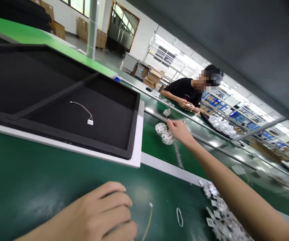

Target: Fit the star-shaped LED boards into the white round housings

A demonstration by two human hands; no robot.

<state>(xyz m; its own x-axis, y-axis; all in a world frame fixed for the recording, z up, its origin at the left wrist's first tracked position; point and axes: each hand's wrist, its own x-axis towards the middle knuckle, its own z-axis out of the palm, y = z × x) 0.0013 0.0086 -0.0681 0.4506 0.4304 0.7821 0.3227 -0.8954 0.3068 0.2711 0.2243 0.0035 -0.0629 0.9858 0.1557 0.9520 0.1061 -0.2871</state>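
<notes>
My left hand [101,214] rests low over the green worktop, its fingers loosely bent and slightly apart, with nothing visible in them. Just right of it lies a thin yellow wire [149,221] with a small white end. My right hand [181,132] is stretched out over the green conveyor belt, thumb and fingers pinched together. What is between those fingertips is hidden. Right beside them are two round white plastic parts, one [161,128] behind the other [168,138]. A small white piece [167,112] is just beyond the fingertips.
A black-lined tray [114,147] at the left holds a small white connector with a cable [90,122]. Small white parts are heaped [222,214] under my right forearm, near a white loop [179,217]. Across the belt a person [184,90] handles a white part. A grey shelf [247,40] hangs overhead.
</notes>
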